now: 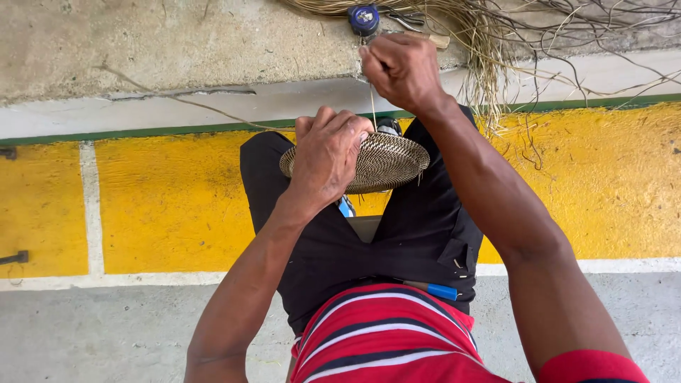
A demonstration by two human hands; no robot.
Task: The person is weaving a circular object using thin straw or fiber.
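Yellow painted floor below: left hand grips the basket on the lap; right hand, fingers pinched, holds a strand taut straight above it.

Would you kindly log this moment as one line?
left hand: grips woven disc | right hand: pulls strand taut | fibres: on ledge

Blue tape measure on concrete ledge.
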